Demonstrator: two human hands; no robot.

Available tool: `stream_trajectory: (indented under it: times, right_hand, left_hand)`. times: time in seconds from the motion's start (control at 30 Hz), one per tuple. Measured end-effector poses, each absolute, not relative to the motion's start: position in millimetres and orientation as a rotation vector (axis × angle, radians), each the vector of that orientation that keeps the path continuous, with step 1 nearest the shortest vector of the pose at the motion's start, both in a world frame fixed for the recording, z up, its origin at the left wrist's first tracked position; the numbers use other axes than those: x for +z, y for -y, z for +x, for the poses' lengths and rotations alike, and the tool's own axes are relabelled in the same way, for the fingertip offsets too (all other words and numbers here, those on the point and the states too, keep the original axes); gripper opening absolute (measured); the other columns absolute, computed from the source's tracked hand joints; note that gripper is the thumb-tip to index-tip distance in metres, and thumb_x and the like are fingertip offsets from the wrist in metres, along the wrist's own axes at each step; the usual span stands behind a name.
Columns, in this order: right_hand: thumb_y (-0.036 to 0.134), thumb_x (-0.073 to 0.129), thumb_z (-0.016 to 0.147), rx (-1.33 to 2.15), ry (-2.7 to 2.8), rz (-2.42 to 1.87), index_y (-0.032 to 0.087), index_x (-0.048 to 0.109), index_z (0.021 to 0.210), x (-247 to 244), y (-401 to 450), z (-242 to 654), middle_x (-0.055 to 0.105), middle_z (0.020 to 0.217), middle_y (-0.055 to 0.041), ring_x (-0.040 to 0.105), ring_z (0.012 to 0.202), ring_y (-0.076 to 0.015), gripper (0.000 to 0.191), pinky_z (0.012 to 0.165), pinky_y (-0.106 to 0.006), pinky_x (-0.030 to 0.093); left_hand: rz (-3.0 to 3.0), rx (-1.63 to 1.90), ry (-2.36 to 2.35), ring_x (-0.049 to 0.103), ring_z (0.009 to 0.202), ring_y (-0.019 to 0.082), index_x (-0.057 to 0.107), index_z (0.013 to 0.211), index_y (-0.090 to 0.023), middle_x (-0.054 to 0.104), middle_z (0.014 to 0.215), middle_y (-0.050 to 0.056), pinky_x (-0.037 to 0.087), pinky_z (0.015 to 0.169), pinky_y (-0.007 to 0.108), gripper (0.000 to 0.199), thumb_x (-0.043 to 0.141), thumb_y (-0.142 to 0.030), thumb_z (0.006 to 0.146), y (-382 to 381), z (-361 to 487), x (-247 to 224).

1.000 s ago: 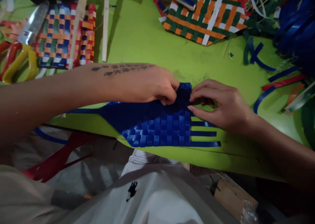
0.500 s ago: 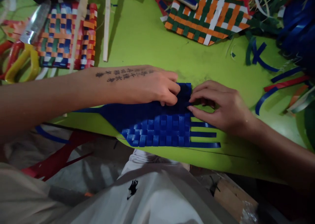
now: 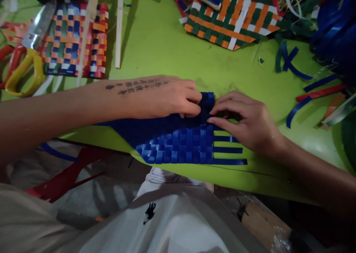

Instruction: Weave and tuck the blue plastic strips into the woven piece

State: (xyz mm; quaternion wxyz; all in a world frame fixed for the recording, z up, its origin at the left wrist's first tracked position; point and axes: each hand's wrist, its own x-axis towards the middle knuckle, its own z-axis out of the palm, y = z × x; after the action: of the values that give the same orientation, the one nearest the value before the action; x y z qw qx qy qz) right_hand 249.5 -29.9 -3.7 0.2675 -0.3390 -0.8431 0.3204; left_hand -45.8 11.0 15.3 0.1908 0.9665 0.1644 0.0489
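Note:
A blue woven mat (image 3: 183, 145) of flat plastic strips lies near the table's front edge, with several loose strip ends (image 3: 228, 150) sticking out on its right. My left hand (image 3: 180, 99) rests across its upper part, fingers curled down and pressed on the weave; the fingertips are mostly hidden. At the mat's right edge, my right hand (image 3: 244, 117) pinches a blue strip between thumb and fingers. My left arm's shadow darkens the upper weave.
Scissors with yellow and red handles (image 3: 25, 65) lie at left beside a multicoloured woven piece (image 3: 65, 41). An orange, green and white woven piece (image 3: 236, 19) is at the back. Wooden sticks (image 3: 119, 30) lie nearby. Cut strips (image 3: 319, 93) and a blue bundle (image 3: 333, 34) occupy the right.
The whole view has shifted slightly. My right hand's fingertips sit a little further left over the mat's edge. My left hand stays curled on the weave.

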Motion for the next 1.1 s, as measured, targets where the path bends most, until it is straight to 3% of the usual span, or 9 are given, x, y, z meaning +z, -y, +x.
stream_trajectory:
  times: [0.3,0.57,0.83,0.93,1.0,1.1]
  right_hand:
    - [0.026,0.080,0.106,0.798,2.297,-0.902,0.030,0.083,0.108,-6.6,33.8,246.7,0.083,0.111,-0.0084,0.079,0.097,-0.0293,0.005,0.083,-0.046,0.068]
    - [0.026,0.079,0.106,0.770,2.290,-0.882,0.026,0.079,0.106,-9.7,36.0,245.5,0.080,0.110,-0.0101,0.079,0.102,-0.0296,0.001,0.089,-0.046,0.068]
    - [0.033,0.078,0.108,0.759,2.313,-0.907,0.031,0.082,0.109,-11.0,33.0,247.8,0.081,0.111,-0.0089,0.078,0.102,-0.0311,0.004,0.088,-0.049,0.069]
    - [0.044,0.089,0.102,0.869,2.374,-0.817,0.032,0.082,0.121,2.1,22.9,254.2,0.079,0.120,-0.0090,0.078,0.102,-0.0297,0.024,0.086,-0.046,0.069]
    - [0.050,0.093,0.099,0.921,2.431,-0.717,0.031,0.082,0.128,14.0,17.6,255.9,0.078,0.130,-0.0102,0.078,0.114,-0.0313,0.036,0.093,-0.046,0.069]
    - [0.042,0.082,0.109,0.743,2.526,-0.630,0.034,0.084,0.126,23.8,14.4,252.0,0.082,0.133,-0.0071,0.078,0.121,-0.0318,0.019,0.108,-0.052,0.064]
  left_hand:
    - [2.669,0.287,-0.522,0.077,0.099,0.026,0.079,0.100,-0.031,0.083,0.104,0.006,0.060,0.091,0.039,0.025,0.059,-0.015,0.103,-7.5,-50.8,-1.6]
    - [2.758,0.264,-0.538,0.075,0.101,0.025,0.078,0.105,-0.031,0.084,0.108,0.005,0.058,0.091,0.039,0.034,0.050,-0.011,0.103,-4.7,-53.5,-4.8]
    - [2.640,0.306,-0.561,0.075,0.100,0.024,0.080,0.100,-0.031,0.082,0.103,0.005,0.059,0.092,0.036,0.034,0.051,-0.014,0.105,-3.4,-53.3,3.8]
    - [2.641,0.311,-0.561,0.075,0.098,0.025,0.080,0.098,-0.029,0.082,0.103,0.006,0.059,0.091,0.037,0.032,0.052,-0.015,0.106,-3.8,-53.0,7.0]
    - [2.649,0.307,-0.557,0.075,0.100,0.025,0.080,0.099,-0.028,0.082,0.105,0.007,0.059,0.092,0.037,0.033,0.051,-0.015,0.107,-4.0,-53.0,7.3]
    - [2.636,0.311,-0.545,0.076,0.104,0.026,0.081,0.100,-0.028,0.083,0.108,0.007,0.060,0.094,0.037,0.035,0.049,-0.015,0.107,-3.6,-52.9,6.2]
